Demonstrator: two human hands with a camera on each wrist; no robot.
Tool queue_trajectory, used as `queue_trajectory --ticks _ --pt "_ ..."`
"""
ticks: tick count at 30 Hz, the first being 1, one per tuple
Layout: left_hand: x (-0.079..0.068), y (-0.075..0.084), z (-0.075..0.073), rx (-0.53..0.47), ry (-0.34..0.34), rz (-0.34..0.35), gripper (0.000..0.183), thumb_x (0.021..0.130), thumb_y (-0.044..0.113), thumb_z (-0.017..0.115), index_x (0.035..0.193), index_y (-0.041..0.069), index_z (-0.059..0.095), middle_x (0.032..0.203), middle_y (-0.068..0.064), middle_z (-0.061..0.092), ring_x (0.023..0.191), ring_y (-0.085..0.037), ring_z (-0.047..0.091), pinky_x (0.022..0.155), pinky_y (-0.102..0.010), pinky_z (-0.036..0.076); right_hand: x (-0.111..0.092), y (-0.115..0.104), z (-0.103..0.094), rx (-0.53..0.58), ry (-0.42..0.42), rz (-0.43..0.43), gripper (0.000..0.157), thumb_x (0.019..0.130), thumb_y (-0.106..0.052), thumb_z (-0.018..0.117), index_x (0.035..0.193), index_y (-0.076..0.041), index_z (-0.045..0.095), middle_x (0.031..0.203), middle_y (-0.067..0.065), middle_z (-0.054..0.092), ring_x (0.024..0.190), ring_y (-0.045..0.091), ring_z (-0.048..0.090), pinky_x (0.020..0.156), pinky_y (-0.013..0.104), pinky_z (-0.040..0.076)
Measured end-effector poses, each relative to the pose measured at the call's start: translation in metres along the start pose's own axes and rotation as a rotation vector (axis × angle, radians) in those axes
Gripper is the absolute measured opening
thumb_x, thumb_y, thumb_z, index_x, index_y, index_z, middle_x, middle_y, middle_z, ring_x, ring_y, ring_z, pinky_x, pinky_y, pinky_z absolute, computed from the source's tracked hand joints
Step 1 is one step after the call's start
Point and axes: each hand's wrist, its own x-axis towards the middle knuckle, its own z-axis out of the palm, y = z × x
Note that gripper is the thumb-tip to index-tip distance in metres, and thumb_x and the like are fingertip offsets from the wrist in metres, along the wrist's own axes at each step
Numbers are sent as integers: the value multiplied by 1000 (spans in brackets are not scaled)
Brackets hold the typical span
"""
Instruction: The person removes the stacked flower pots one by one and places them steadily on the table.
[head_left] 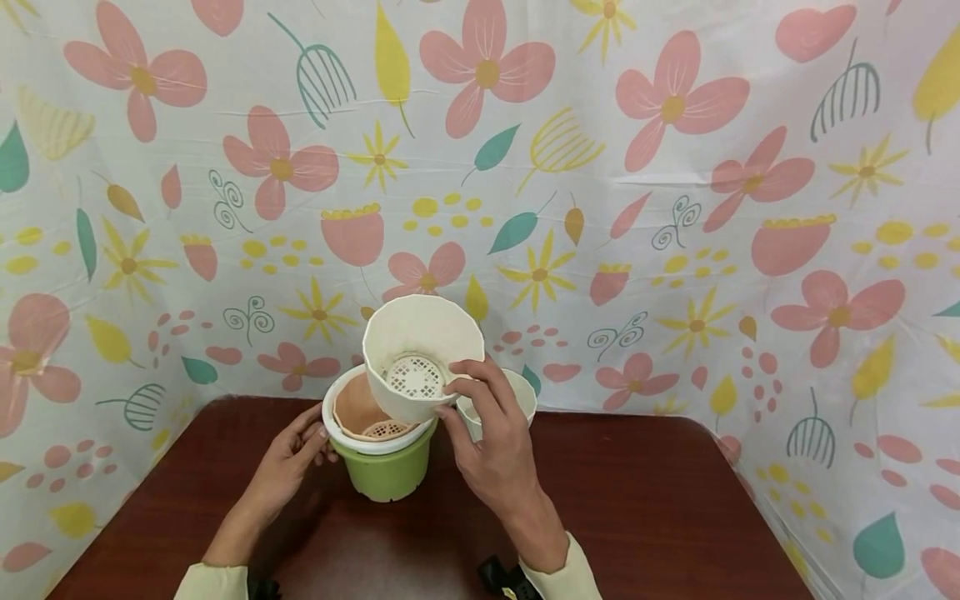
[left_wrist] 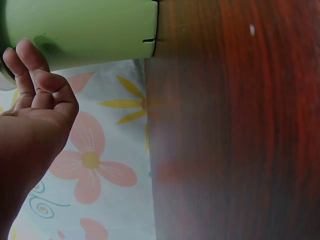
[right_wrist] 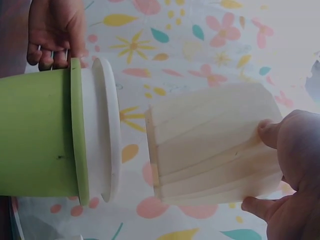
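Note:
My right hand (head_left: 495, 454) grips a cream flowerpot (head_left: 427, 329) by its rim, thumb outside and fingers over the edge. The pot is tilted, showing its perforated bottom inside. Below and left of it stands a green flowerpot (head_left: 386, 475) with a white pot (head_left: 369, 447) nested in it, and a peach pot (head_left: 354, 404) with a holed base sits inside that. In the right wrist view, a gap separates the raised cream pot from the white rim. My left hand (head_left: 288, 454) holds the left side of the green pot at its rim, fingers bent.
Another white pot (head_left: 522, 398) stands behind my right hand, partly hidden. The dark brown table (head_left: 637, 500) carries the pots. A flower-printed sheet (head_left: 585, 208) hangs along its back and sides.

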Motion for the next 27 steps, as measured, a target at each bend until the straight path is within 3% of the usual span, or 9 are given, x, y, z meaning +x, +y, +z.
queue_trajectory --ticks 20,27 --pt "1 0 0 4 9 -7 56 116 23 47 165 0 30 108 0 70 91 -19 68 77 -27 55 -4 -5 -18 -25 9 20 19 96 -8 80 110 -5 68 131 14 63 130 36 60 119 46 42" --pt "0 -1 0 4 12 -10 56 116 23 47 165 1 30 107 1 71 90 -16 67 77 -26 55 -4 -4 -23 -22 20 -4 16 101 -13 75 111 -3 68 130 17 63 125 34 62 119 47 41"
